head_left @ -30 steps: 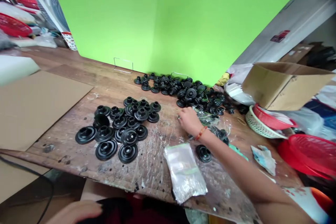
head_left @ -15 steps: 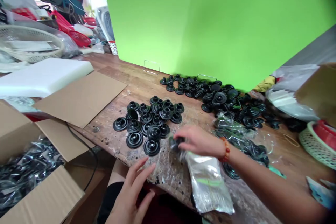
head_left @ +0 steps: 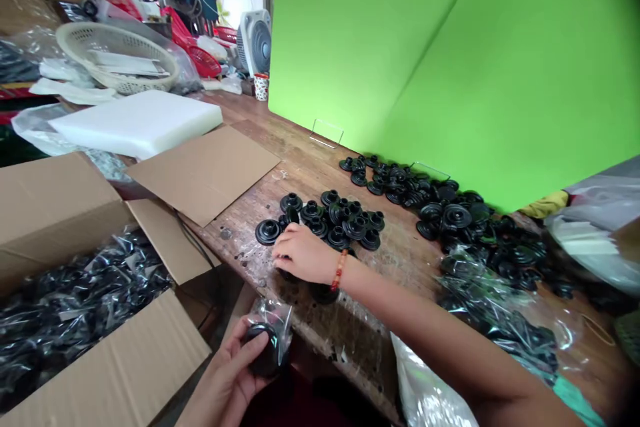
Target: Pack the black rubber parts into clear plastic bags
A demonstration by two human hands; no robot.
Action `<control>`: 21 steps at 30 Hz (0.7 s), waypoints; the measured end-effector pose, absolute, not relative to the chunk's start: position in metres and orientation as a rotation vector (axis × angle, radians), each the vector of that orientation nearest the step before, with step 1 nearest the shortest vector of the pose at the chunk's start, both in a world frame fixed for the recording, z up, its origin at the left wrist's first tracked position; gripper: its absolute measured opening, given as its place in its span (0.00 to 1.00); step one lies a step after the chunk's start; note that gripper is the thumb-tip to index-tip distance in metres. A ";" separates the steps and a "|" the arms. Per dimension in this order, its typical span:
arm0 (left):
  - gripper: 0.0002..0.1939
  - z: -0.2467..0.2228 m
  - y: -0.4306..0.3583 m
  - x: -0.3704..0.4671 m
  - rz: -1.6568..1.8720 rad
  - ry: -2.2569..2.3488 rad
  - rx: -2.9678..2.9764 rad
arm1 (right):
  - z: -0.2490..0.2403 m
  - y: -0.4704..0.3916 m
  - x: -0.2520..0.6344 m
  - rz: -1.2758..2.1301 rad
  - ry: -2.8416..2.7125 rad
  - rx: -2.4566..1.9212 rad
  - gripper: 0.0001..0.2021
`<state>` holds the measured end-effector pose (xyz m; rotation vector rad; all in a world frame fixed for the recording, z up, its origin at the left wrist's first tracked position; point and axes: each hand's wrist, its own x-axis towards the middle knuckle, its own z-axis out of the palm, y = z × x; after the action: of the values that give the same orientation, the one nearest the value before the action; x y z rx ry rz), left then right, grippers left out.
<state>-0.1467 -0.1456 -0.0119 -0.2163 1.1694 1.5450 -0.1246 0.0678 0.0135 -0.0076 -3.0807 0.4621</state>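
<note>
One bagged black disc in left hand.

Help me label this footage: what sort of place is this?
Probably a small packing workshop: loose black discs lie heaped on a scuffed wooden worktable, and beside it an open cardboard box holds many bagged black parts.

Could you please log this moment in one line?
Left hand: holding bagged black disc; right hand: at loose discs; box: open, with bagged items
</note>
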 end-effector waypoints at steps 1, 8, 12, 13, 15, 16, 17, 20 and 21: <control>0.22 -0.013 -0.146 -0.149 1.533 1.151 -0.282 | 0.007 0.065 -0.132 0.273 -3.133 -0.006 0.07; 0.25 -0.020 -0.153 -0.159 1.513 1.062 -0.450 | -0.004 0.061 -0.120 -0.144 -3.265 -0.205 0.09; 0.18 -0.027 -0.154 -0.161 1.500 1.032 -0.483 | 0.002 0.069 -0.114 -0.163 -3.347 -0.304 0.06; 0.17 -0.028 -0.154 -0.161 1.500 1.016 -0.489 | 0.002 0.070 -0.116 -0.161 -3.354 -0.344 0.06; 0.17 -0.031 -0.153 -0.163 1.511 0.953 -0.486 | -0.001 0.070 -0.122 -0.152 -3.339 -0.440 0.07; 0.19 -0.032 -0.153 -0.163 1.524 0.902 -0.470 | -0.003 0.070 -0.127 -0.142 -3.323 -0.493 0.10; 0.20 -0.032 -0.153 -0.163 1.535 0.848 -0.445 | -0.006 0.069 -0.131 -0.131 -3.304 -0.553 0.14; 0.24 -0.031 -0.152 -0.164 1.566 0.756 -0.390 | -0.016 0.068 -0.141 -0.065 -3.256 -0.707 0.23; 0.25 -0.030 -0.152 -0.164 1.570 0.753 -0.387 | -0.019 0.068 -0.142 -0.032 -3.241 -0.741 0.24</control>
<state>-0.1639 -0.1521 -0.0302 -0.3871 0.7528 1.5704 -0.1424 0.0680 -0.0187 -0.7405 -3.2406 -0.0317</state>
